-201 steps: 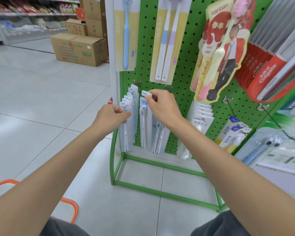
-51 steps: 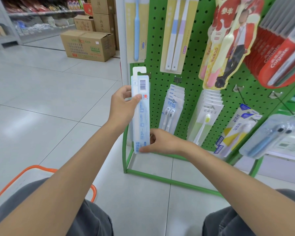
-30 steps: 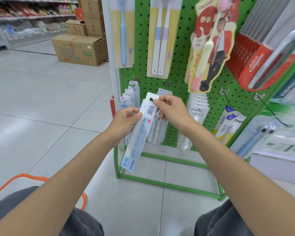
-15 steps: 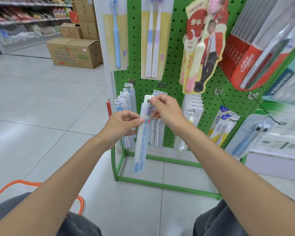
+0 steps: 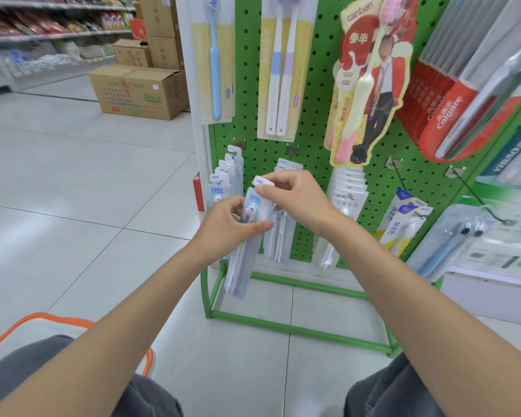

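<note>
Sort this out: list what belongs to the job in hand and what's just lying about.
In the job: toothbrush pack; left hand gripping its middle; right hand pinching its top tab.
Lying about: cardboard box; Colgate packs; orange basket; yellow twin-brush card.

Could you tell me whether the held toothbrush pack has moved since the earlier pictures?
Yes. Against the green pegboard the toothbrush pack has shifted right and down, from before the white post toward the middle hanging row.

toothbrush pack (image 5: 243,260): clear glossy plastic, card backing | pegboard (image 5: 313,85): green painted metal, perforated | floor (image 5: 73,191): smooth glossy tile | boxes (image 5: 139,91): matt cardboard
</note>
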`<state>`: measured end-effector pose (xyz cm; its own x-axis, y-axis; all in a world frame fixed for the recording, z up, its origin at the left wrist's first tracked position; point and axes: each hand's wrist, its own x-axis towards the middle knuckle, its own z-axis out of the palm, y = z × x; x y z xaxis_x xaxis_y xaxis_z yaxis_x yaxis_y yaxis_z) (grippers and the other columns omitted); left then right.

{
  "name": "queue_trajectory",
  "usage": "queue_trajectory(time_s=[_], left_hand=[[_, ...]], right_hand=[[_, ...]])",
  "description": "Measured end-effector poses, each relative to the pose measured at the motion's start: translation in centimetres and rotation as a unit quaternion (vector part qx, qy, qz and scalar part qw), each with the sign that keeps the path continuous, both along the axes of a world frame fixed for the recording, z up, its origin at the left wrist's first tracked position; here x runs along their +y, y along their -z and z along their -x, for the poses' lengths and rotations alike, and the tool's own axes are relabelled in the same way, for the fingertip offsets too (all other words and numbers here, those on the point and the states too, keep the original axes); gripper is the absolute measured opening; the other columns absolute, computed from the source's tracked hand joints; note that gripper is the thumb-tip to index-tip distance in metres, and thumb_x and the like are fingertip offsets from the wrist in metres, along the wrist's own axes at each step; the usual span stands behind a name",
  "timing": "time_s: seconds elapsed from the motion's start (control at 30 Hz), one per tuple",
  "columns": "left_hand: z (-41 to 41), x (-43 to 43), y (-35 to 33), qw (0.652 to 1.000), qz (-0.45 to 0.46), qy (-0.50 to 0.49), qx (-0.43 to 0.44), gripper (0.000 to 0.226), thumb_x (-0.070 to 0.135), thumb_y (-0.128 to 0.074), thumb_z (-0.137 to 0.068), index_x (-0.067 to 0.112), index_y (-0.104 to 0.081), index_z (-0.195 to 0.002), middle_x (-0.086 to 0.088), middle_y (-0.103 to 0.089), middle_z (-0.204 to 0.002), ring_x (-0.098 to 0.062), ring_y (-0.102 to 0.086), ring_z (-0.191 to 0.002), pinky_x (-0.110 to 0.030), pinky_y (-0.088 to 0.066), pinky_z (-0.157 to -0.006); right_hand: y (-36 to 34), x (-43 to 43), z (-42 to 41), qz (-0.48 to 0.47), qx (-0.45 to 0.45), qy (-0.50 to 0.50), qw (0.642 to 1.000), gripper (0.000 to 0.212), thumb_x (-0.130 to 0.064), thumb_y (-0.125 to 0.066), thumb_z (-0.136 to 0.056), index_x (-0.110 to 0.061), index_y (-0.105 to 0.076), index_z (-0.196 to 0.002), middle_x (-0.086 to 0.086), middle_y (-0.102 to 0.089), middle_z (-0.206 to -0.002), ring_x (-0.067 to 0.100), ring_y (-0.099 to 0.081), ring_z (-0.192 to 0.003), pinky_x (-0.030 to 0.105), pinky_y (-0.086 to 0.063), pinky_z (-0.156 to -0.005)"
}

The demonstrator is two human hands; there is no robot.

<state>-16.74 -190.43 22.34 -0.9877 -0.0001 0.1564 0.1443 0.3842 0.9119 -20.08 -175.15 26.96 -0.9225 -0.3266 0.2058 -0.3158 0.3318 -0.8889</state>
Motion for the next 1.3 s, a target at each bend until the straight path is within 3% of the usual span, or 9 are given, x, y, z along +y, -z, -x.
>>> queue_trajectory(time_s=[0.1,0.2,0.27,0.33,0.43,0.57,0.67,1.07,1.3], left_hand=[[0.3,-0.4,0.0,1.0,0.006,-0.005,0.009,0.02,0.025,-0.083,-0.076,0.026,-0.065,-0.085,0.022,-0.055,-0.055,0.002,-0.042,-0.045,-0.011,-0.035,-0.05],[0.6,-1.0,-0.5,1.0,0.006,-0.01,-0.016,0.047,0.03,-0.085,-0.072,0.025,-0.062,-0.113,0.015,-0.062,-0.095,-0.002,-0.061,-0.068,-0.021,-0.048,-0.067],[0.9,-1.8,-0.9,0.999,0.013,-0.008,-0.036,0.062,0.038,-0.086,-0.07,0.029,-0.057,-0.124,0.011,-0.061,-0.109,-0.005,-0.066,-0.083,-0.025,-0.053,-0.077],[1.3,-2.8,-1.2,0.999,0.02,-0.022,-0.041,0.049,0.047,-0.08,-0.074,0.027,-0.063,-0.115,0.008,-0.067,-0.103,-0.008,-0.067,-0.086,-0.028,-0.054,-0.079],[2.3,-4.0,-1.4,0.996,0.003,-0.08,-0.031,0.023,0.042,-0.07,-0.087,0.02,-0.068,-0.089,0.001,-0.072,-0.082,-0.01,-0.065,-0.069,-0.03,-0.051,-0.071],[3.4,-4.4,-1.4,0.989,0.026,-0.144,-0.014,0.028,0.041,-0.066,-0.09,0.018,-0.066,-0.076,0.0,-0.069,-0.071,-0.009,-0.06,-0.063,-0.026,-0.048,-0.07],[4.1,-4.3,-1.5,0.987,0.04,-0.157,-0.001,0.031,0.044,-0.066,-0.089,0.015,-0.066,-0.077,0.004,-0.066,-0.068,-0.007,-0.057,-0.063,-0.022,-0.041,-0.061],[5.7,-4.3,-1.2,0.984,0.049,-0.168,0.027,0.021,0.026,-0.068,-0.086,0.014,-0.064,-0.07,0.009,-0.056,-0.051,0.001,-0.048,-0.043,-0.021,-0.041,-0.055],[5.9,-4.5,-0.9,0.985,0.042,-0.164,0.026,0.024,0.016,-0.068,-0.081,0.018,-0.052,-0.064,0.011,-0.048,-0.052,-0.004,-0.042,-0.048,-0.022,-0.039,-0.054]], right_hand=[[0.0,0.0,0.1,-0.077,0.062,-0.005,0.995,0.034,-0.023,-0.062,-0.093,0.007,-0.061,-0.077,0.011,-0.048,-0.062,0.015,-0.044,-0.06,0.029,-0.036,-0.06],[0.0,-0.4,0.2,-0.113,0.127,0.041,0.985,0.016,-0.021,-0.061,-0.093,-0.008,-0.066,-0.086,0.004,-0.056,-0.06,0.008,-0.046,-0.055,0.023,-0.04,-0.058],[-0.2,-0.7,0.2,-0.135,0.17,0.065,0.974,0.013,-0.021,-0.06,-0.094,-0.014,-0.069,-0.09,-0.003,-0.058,-0.061,0.008,-0.049,-0.056,0.023,-0.042,-0.058],[-0.2,-1.0,0.6,-0.158,0.203,0.075,0.963,0.021,-0.021,-0.057,-0.095,-0.009,-0.069,-0.083,0.004,-0.059,-0.061,0.018,-0.05,-0.057,0.03,-0.043,-0.061],[-0.2,-1.6,1.5,-0.175,0.225,0.085,0.955,0.033,-0.019,-0.054,-0.095,-0.005,-0.054,-0.065,0.011,-0.049,-0.054,0.023,-0.036,-0.053,0.032,-0.034,-0.055],[-0.2,-3.2,2.9,-0.221,0.227,0.101,0.943,0.041,-0.018,-0.052,-0.095,-0.011,-0.038,-0.057,0.003,-0.037,-0.05,0.019,-0.032,-0.052,0.034,-0.033,-0.053],[0.1,-4.4,4.3,-0.284,0.222,0.119,0.925,0.043,-0.018,-0.049,-0.096,-0.015,-0.034,-0.056,0.001,-0.036,-0.051,0.022,-0.034,-0.053,0.032,-0.031,-0.053],[0.4,-6.6,10.5,-0.331,0.188,0.161,0.911,0.043,-0.013,-0.048,-0.097,-0.014,-0.031,-0.058,0.003,-0.033,-0.055,0.023,-0.034,-0.055,0.029,-0.022,-0.046],[0.7,-6.8,12.2,-0.339,0.152,0.131,0.919,0.03,-0.019,-0.055,-0.097,-0.004,-0.054,-0.071,0.006,-0.042,-0.057,0.023,-0.04,-0.056,0.027,-0.026,-0.049]])
